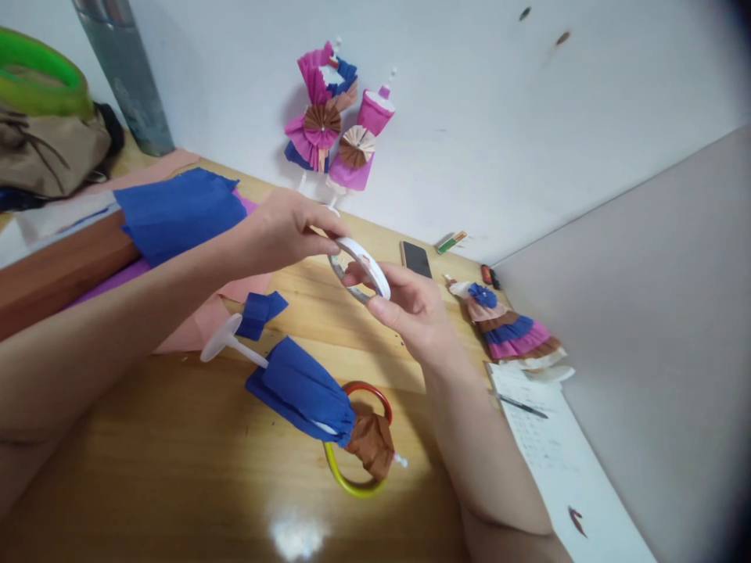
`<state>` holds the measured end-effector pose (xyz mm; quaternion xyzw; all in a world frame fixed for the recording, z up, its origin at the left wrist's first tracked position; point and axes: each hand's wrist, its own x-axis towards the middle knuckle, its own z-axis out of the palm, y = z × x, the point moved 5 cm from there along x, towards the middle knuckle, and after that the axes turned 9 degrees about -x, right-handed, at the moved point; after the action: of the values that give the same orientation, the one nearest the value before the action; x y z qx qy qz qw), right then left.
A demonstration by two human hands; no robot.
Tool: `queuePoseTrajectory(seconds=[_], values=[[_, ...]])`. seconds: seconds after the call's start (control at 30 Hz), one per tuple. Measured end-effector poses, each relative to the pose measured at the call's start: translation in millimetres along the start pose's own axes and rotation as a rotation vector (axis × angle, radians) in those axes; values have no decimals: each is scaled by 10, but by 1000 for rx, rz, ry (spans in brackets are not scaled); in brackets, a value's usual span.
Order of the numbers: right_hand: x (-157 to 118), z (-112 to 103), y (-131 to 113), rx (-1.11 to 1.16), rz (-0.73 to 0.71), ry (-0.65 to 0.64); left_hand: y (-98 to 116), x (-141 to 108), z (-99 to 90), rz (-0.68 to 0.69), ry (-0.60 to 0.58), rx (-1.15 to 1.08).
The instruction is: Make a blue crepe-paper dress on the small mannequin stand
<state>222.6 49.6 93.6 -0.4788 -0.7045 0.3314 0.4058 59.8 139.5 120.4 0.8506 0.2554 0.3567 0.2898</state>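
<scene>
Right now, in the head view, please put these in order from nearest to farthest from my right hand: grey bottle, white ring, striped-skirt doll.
1. White ring, touching your right hand.
2. Striped-skirt doll, to the right of that hand.
3. Grey bottle, at the far left.

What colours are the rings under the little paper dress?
Red and yellow, clearest in the head view.

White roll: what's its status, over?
Left hand pinching its left edge; right hand gripping its right. White roll held above table. Paper doll lies nearer the wearer, touching neither hand.
</scene>
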Motion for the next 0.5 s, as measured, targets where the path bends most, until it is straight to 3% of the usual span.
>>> queuePoseTrajectory(seconds=[0.13,0.23,0.5], values=[[-6,38,32,4,35,18,-170,19,7,-44,55,-175],[3,40,57,-33,51,62,-210,20,47,-63,21,-196],[31,26,105,-152,8,133,-22,-22,96,27,-2,-52]])
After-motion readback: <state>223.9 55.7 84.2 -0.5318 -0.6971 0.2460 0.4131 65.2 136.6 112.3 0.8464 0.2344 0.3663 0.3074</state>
